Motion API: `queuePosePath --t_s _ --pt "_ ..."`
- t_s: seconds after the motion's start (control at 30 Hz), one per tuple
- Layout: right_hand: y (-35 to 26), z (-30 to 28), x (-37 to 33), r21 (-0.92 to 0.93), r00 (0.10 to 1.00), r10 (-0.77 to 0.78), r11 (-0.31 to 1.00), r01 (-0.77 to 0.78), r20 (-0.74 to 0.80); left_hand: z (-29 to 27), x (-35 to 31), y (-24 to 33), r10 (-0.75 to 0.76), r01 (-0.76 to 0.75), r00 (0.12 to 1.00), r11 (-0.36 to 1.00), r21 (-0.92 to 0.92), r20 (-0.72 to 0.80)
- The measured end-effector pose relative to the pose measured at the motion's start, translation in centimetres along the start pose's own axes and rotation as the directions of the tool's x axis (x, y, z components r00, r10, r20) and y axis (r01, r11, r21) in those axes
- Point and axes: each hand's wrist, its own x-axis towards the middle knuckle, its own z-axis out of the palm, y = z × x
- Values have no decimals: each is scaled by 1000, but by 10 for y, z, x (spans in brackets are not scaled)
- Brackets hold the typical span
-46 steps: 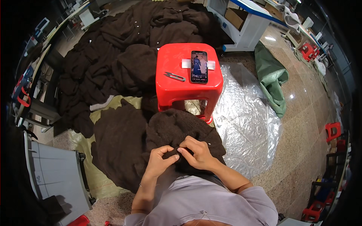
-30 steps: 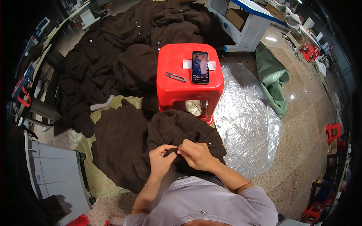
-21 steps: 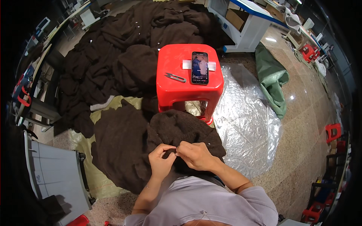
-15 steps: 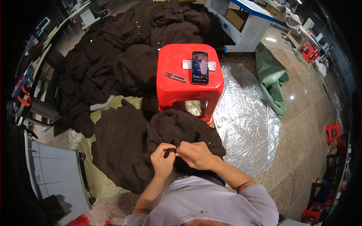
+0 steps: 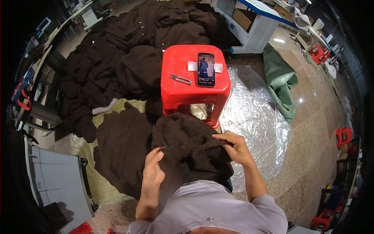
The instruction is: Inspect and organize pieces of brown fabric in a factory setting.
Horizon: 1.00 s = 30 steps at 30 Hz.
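A dark brown knitted garment [image 5: 187, 146] is spread over my lap. My left hand [image 5: 154, 165] pinches its left edge between thumb and fingers. Further right, my right hand [image 5: 235, 147] grips the opposite side, so the fabric stretches between the two. A red plastic stool [image 5: 175, 93] stands just beyond the garment. On its top lie a pair of thread snips [image 5: 180, 80] and a smartphone [image 5: 206, 70] with a lit screen, propped on a white strip [image 5: 192, 66].
A large heap of brown knitwear [image 5: 136, 66] covers the floor ahead and left. Clear plastic sheeting [image 5: 253, 132] and a green tarp [image 5: 280, 84] lie to the right. A grey wheeled cabinet [image 5: 58, 183] stands at the left, and a white-legged table [image 5: 253, 37] at the far right.
My hands were together at the middle of the garment. They have moved apart, left and right, drawing the fabric out between them. The picture on the phone screen has changed.
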Motion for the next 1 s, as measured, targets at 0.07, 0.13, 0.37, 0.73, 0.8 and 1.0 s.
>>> queuePosePath --t_s 0.07,0.13,0.37,0.73,0.8,1.0 --pt "-5 5 2 51 985 -36 998 45 -169 6 -1 0 8 -9 1000 998 -56 -14" --pt "-13 16 2 12 958 -91 995 98 -271 13 0 -4 66 -65 998 992 113 -7" --pt "-41 75 -3 -133 798 -599 797 589 -60 28 2 -29 190 -298 947 821 487 260" --pt "-36 86 -2 -292 733 -677 716 634 -68 19 -2 -28 48 -82 987 969 232 151" --pt "-35 88 -1 -310 731 -677 715 626 -86 18 -1 -29 71 -108 977 977 181 200" --pt "-37 87 7 -43 870 -488 873 486 -65 10 -1 -36 188 -227 966 945 236 175"
